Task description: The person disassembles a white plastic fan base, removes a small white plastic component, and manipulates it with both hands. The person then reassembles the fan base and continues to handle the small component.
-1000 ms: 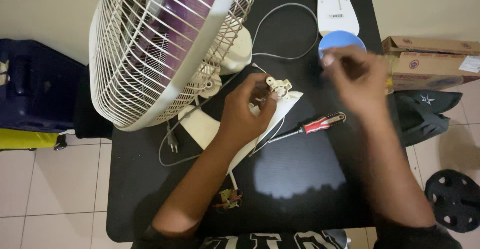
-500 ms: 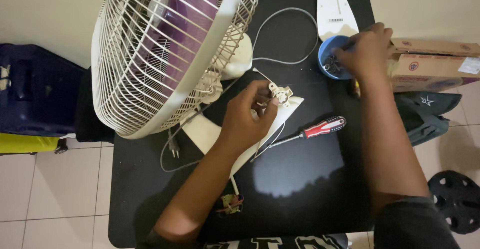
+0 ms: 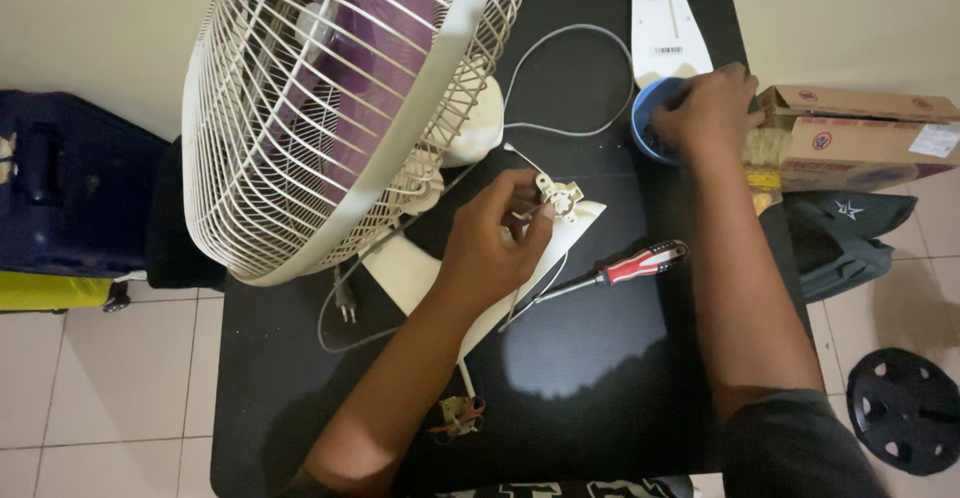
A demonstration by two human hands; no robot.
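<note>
two hands work far apart: the left hand [image 3: 495, 248] pinches a small white part [image 3: 557, 196] mid tabletop [image 3: 600, 378], while the right hand [image 3: 712, 110] dips curled fingers into the blue cup [image 3: 643, 128], up and right of it.

A second ago my right hand [image 3: 708, 110] was raised above the bench near its right edge, fingers pinched together just below the small blue bowl [image 3: 646, 118]. Half a second ago it had reached the bowl, and now it lies over the bowl's right side with the fingers dipped inside, covering most of it. My left hand [image 3: 492, 248] has shifted only a little on the small white switch part [image 3: 558, 196], fingertips now pinching at its left edge. My head has tipped, so the right forearm fills more of the view.
</note>
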